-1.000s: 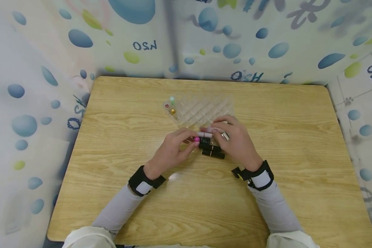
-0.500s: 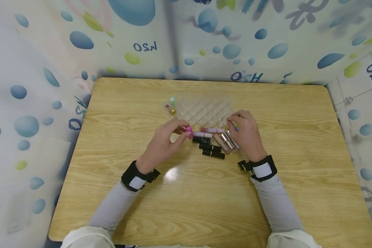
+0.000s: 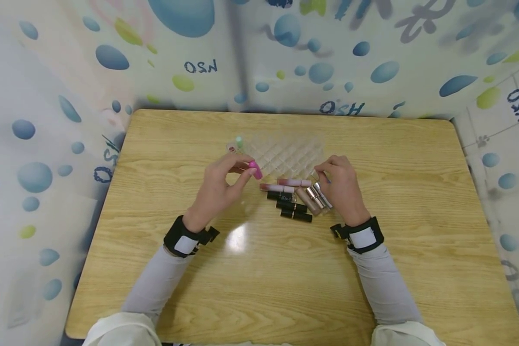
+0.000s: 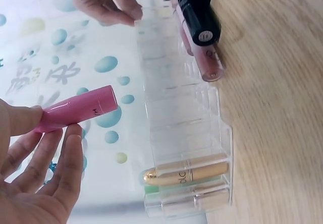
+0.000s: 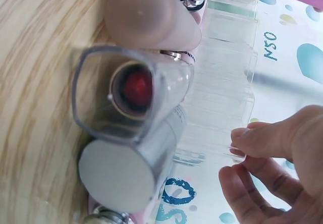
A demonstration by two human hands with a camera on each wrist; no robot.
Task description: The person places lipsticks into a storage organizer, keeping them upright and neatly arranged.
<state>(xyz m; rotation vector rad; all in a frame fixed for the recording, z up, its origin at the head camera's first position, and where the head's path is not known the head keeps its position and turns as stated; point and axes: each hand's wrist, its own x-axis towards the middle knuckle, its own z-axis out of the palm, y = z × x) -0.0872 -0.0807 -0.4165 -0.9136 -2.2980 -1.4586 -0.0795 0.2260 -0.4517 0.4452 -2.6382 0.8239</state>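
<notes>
Aloft, left grip [image 3: 219, 185] pinches pink tube [image 4: 81, 108].

light grey sleeves [image 3: 144, 283], creased a little near the wrists, cover both forearms; above them sit looser off-white sleeves [image 3: 121, 329] with rounded hems. a broad black band [image 3: 179, 228] wraps the left wrist, bearing a white rectangular patch [image 3: 186, 244] and a small black fitting [image 3: 209, 235] on its inner side. the right wrist wears a matching black strap [image 3: 373, 224] with its own white panel [image 3: 363, 238] and dark bracket [image 3: 339, 231]. the hands [image 3: 218, 185] are bare
</notes>
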